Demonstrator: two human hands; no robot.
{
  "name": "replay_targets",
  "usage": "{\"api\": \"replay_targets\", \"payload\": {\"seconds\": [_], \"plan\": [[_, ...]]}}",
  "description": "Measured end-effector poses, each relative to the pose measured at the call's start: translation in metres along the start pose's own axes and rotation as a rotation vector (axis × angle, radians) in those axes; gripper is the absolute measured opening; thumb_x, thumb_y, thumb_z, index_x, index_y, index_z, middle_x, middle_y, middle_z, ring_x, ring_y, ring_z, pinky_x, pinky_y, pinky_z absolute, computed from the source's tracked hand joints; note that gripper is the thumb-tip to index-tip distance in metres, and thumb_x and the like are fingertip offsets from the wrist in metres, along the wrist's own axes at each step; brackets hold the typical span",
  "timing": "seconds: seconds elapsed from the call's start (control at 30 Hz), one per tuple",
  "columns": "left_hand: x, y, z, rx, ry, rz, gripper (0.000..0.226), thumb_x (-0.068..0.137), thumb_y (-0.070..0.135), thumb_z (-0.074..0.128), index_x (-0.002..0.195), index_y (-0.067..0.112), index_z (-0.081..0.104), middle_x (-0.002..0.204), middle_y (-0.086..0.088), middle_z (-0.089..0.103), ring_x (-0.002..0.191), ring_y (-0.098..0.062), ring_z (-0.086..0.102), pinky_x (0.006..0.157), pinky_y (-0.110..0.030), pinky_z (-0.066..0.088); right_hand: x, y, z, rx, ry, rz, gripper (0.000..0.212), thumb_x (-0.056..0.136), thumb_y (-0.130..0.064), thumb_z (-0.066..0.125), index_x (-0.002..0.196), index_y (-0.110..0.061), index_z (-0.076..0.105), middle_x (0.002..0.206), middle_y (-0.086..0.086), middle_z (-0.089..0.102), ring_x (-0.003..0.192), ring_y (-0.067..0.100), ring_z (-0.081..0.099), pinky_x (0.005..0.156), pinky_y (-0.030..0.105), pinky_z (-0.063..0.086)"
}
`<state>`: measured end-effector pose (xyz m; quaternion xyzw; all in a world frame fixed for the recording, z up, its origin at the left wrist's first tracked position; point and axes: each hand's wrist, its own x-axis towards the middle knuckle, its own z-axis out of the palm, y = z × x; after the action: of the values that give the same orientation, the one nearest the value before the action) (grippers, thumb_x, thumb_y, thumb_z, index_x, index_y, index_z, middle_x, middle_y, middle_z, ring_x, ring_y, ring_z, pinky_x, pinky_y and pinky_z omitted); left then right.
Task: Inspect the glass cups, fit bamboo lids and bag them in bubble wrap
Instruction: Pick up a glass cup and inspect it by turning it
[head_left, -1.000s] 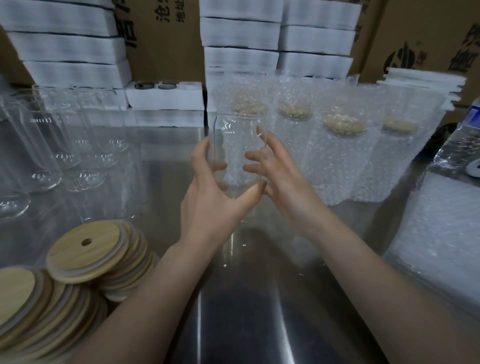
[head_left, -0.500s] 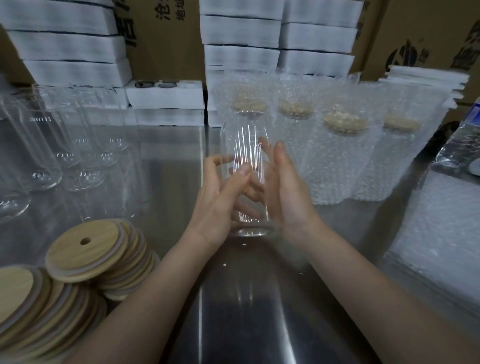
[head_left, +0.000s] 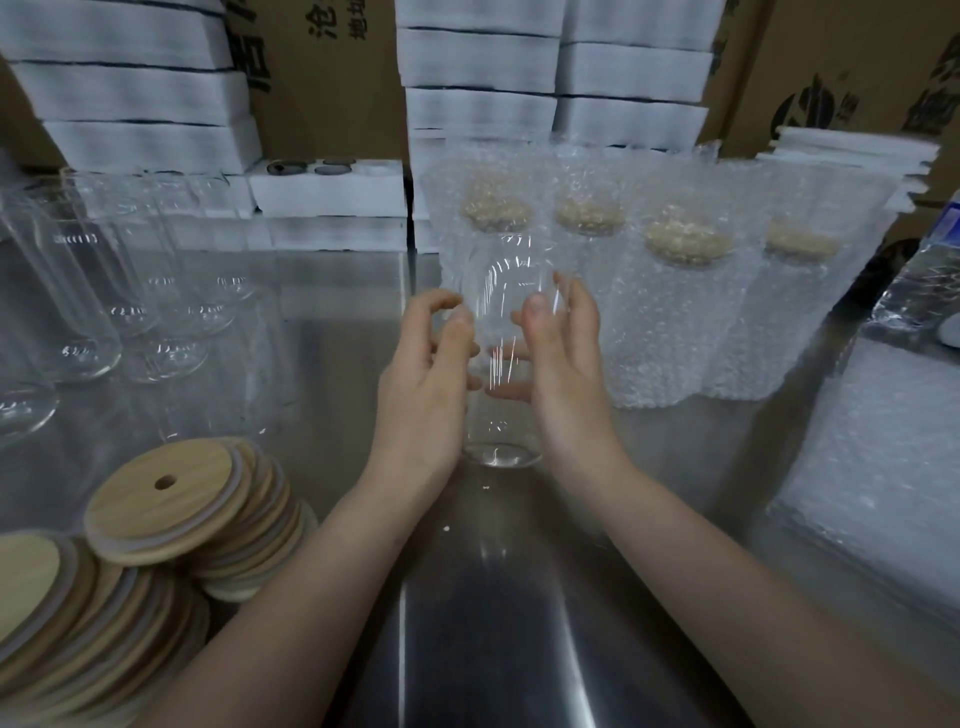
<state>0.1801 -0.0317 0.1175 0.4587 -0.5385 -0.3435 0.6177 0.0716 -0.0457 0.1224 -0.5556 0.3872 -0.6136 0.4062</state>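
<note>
Head view: the only writing I can read is dark printed Chinese lettering on the brown cardboard cartons (head_left: 332, 78) along the back wall. It is cut off by the frame edge and by the goods stacked in front, so I cannot give whole words. The carton at far right carries a dark round logo that is too blurred to make out. The crinkled plastic water bottle (head_left: 922, 280) at the right edge has a blue label, and its text is illegible. The tall, cylindrical clear glass cup (head_left: 503, 434) stands upright at centre frame over the brushed stainless-steel table (head_left: 493, 623). I cannot tell whether its thick round base touches the surface. The left hand (head_left: 423, 384) holds the cup's left wall with curled fingers. The right hand (head_left: 566, 374) holds the right wall, thumb across the front and fingers showing through the glass from behind, so the cup sits between the two palms. A slumped stack of round bamboo lids (head_left: 171, 499) with pale sealing rings lies lower left, and the top lid has a small straw hole. A group of bare clear glass cups (head_left: 78, 312) stands at far left. Behind the hands is a row of bubble-wrapped lidded cups (head_left: 675, 312). Flat bubble-wrap bags (head_left: 883, 467) lie at right. White foam trays (head_left: 130, 93) are stacked at the rear.
</note>
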Motion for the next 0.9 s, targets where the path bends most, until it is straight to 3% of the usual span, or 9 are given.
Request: {"api": "replay_targets", "payload": {"seconds": [0.13, 0.23, 0.3, 0.37, 0.43, 0.6, 0.7, 0.77, 0.9], "plan": [[-0.012, 0.008, 0.011, -0.019, -0.059, -0.057, 0.083, 0.063, 0.080, 0.049, 0.129, 0.029, 0.039, 0.112, 0.005, 0.067, 0.094, -0.010, 0.070, 0.090, -0.047, 0.055, -0.004, 0.004, 0.004, -0.151, -0.001, -0.146, 0.075, 0.086, -0.064, 0.042, 0.150, -0.027, 0.027, 0.117, -0.040, 0.044, 0.100, -0.022, 0.053, 0.082, 0.006, 0.046], [-0.014, 0.009, 0.012, 0.016, 0.026, -0.069, 0.082, 0.059, 0.080, 0.055, 0.122, 0.030, 0.041, 0.105, -0.002, 0.066, 0.087, -0.016, 0.071, 0.084, -0.054, 0.056, -0.003, 0.005, 0.007, -0.152, 0.018, -0.096, 0.062, 0.089, -0.062, 0.030, 0.145, -0.034, 0.033, 0.111, -0.054, 0.040, 0.108, -0.022, 0.047, 0.097, 0.018, 0.044], [-0.014, 0.009, 0.012, 0.032, 0.057, -0.071, 0.079, 0.058, 0.077, 0.059, 0.119, 0.030, 0.044, 0.097, -0.003, 0.068, 0.084, -0.019, 0.071, 0.081, -0.053, 0.056, 0.000, 0.004, 0.008, -0.051, 0.017, -0.028, 0.043, 0.092, -0.058, 0.028, 0.131, -0.045, 0.040, 0.118, -0.040, 0.050, 0.109, -0.007, 0.058, 0.091, 0.032, 0.054], [-0.014, 0.010, 0.011, 0.030, 0.058, -0.064, 0.078, 0.059, 0.077, 0.059, 0.118, 0.028, 0.048, 0.092, 0.000, 0.069, 0.081, -0.014, 0.071, 0.079, -0.046, 0.058, 0.003, -0.001, 0.006, 0.032, 0.002, 0.078, 0.036, 0.096, -0.057, 0.028, 0.125, -0.047, 0.045, 0.121, -0.006, 0.057, 0.105, 0.026, 0.067, 0.081, 0.049, 0.060], [-0.014, 0.012, 0.009, 0.014, 0.051, -0.057, 0.075, 0.060, 0.077, 0.057, 0.114, 0.026, 0.052, 0.089, 0.001, 0.069, 0.080, -0.012, 0.071, 0.075, -0.042, 0.058, 0.006, -0.003, 0.003, 0.043, 0.009, 0.141, 0.039, 0.094, -0.059, 0.030, 0.122, -0.044, 0.052, 0.114, 0.011, 0.058, 0.091, 0.032, 0.068, 0.070, 0.045, 0.060], [-0.011, 0.019, 0.009, -0.211, -0.017, -0.141, 0.052, 0.076, 0.061, 0.060, 0.101, 0.016, 0.062, 0.091, -0.018, 0.072, 0.074, -0.041, 0.071, 0.066, -0.054, 0.058, 0.012, -0.001, -0.008, 0.266, 0.005, 0.318, 0.049, 0.103, -0.053, 0.029, 0.103, -0.025, 0.069, 0.063, -0.001, 0.064, 0.050, 0.008, 0.060, 0.047, 0.021, 0.049], [-0.009, 0.016, 0.009, -0.311, -0.093, -0.219, 0.061, 0.082, 0.064, 0.051, 0.115, 0.015, 0.065, 0.100, -0.018, 0.074, 0.084, -0.045, 0.071, 0.071, -0.063, 0.056, 0.013, -0.001, -0.013, 0.359, -0.065, 0.346, 0.046, 0.104, -0.048, 0.031, 0.102, -0.018, 0.066, 0.062, 0.001, 0.067, 0.047, 0.009, 0.062, 0.043, 0.019, 0.048], [-0.007, 0.012, 0.009, -0.307, -0.104, -0.197, 0.063, 0.085, 0.070, 0.048, 0.118, 0.019, 0.065, 0.105, -0.012, 0.075, 0.093, -0.030, 0.073, 0.080, -0.048, 0.060, 0.014, -0.001, -0.012, 0.365, -0.072, 0.315, 0.043, 0.105, -0.046, 0.031, 0.101, -0.017, 0.063, 0.061, -0.001, 0.067, 0.048, 0.008, 0.062, 0.046, 0.020, 0.049], [-0.002, 0.004, 0.009, -0.232, -0.113, -0.102, 0.065, 0.092, 0.064, 0.035, 0.140, 0.022, 0.048, 0.138, -0.004, 0.059, 0.128, -0.018, 0.055, 0.112, -0.044, 0.039, 0.014, 0.001, -0.009, 0.383, -0.060, 0.361, 0.041, 0.101, -0.054, 0.035, 0.106, -0.023, 0.062, 0.094, 0.005, 0.072, 0.083, 0.021, 0.070, 0.070, 0.036, 0.058]]}}
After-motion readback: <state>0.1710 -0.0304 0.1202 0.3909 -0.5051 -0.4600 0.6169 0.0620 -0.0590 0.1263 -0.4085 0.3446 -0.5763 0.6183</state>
